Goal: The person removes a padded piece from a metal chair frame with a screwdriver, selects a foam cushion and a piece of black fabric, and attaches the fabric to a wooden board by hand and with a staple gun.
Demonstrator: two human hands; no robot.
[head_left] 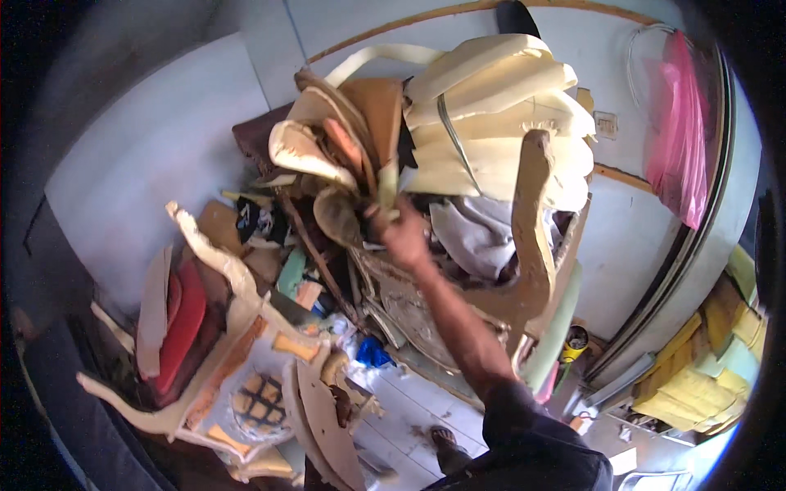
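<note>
My right hand (395,231) reaches into the middle of the heap, its fingers closed around the lower end of a pale narrow strip (388,190); the fingertips are partly hidden. Just above it is a bundle of curved tan and brown padded pieces (315,151), one with orange. A large stack of cream foam sheets (499,98), crossed by a thin band, lies to the upper right. Below that, crumpled grey cloth (471,237) sits inside a worn wooden chair frame (530,188) beside my forearm. My left hand is not in view.
An upturned chair frame (237,278) with red cushions (180,319) lies at the left. Scraps and blue plastic (372,352) litter the tiled floor (401,425), where my foot shows. A pink bag (675,139) hangs on the right wall; yellow foam pieces (679,368) are piled at lower right.
</note>
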